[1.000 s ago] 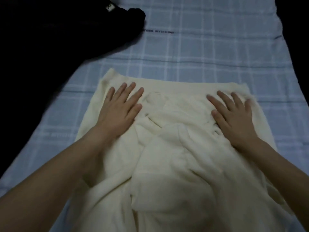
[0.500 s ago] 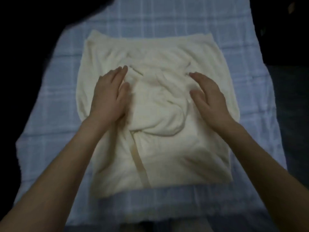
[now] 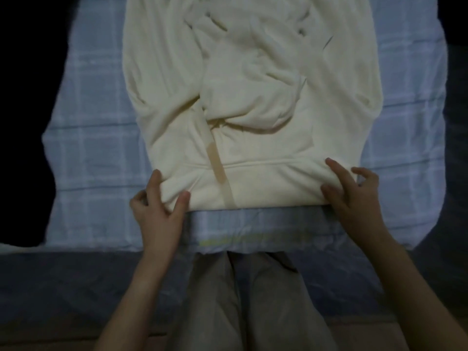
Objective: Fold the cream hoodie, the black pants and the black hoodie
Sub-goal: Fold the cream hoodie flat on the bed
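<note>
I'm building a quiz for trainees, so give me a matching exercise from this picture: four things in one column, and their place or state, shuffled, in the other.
Things:
1. left hand
2. right hand
3. cream hoodie
4. checked sheet

Place or state:
A. spread flat beneath the garment
B. grips the garment's near right corner
C. lies partly folded on top
D. pinches the garment's near left corner

Pairs: 1-D, 2-B, 3-C, 4-A
</note>
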Motion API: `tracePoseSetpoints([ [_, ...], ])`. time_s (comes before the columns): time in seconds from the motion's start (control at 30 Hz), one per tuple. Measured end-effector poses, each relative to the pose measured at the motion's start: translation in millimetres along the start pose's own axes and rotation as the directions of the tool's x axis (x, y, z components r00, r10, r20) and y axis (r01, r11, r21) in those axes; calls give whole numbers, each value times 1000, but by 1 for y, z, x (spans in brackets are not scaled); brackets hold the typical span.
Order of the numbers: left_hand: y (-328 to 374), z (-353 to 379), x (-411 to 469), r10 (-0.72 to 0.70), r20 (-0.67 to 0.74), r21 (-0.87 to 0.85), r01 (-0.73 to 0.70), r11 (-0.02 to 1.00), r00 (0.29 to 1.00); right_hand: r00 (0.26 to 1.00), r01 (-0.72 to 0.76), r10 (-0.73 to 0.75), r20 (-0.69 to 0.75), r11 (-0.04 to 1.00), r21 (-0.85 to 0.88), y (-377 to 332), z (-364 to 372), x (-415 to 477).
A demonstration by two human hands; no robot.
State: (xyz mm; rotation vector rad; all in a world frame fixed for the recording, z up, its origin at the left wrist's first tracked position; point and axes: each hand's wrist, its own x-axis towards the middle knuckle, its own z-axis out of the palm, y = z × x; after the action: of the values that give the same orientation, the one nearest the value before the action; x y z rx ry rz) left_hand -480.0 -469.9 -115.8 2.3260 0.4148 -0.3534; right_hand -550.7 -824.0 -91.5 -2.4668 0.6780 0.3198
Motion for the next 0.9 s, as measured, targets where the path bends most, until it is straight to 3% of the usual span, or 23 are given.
tracePoseSetpoints([
  [0.13,4,-3,1,52,75,-158,-40,987,996,986,-156,150,68,982,109,8,-2,0],
  [0.4,-9,-29,-2,155,177,-428,-66,901,972,999,36,-44,8,897,441,12,-7,-15],
  [0.57,4,-39,0,256,183,-364,-177,915,949,991,100,-124,53,937,334,16,-14,-15],
  [0.67,11,-44,7,220,184,-350,-145,925,958,993,107,-120,12,924,368,13,-22,-10],
  [0.9,55,-72,38,245,78,-539,-166,826,966,984,163,-127,-125,926,341,32,-53,48],
])
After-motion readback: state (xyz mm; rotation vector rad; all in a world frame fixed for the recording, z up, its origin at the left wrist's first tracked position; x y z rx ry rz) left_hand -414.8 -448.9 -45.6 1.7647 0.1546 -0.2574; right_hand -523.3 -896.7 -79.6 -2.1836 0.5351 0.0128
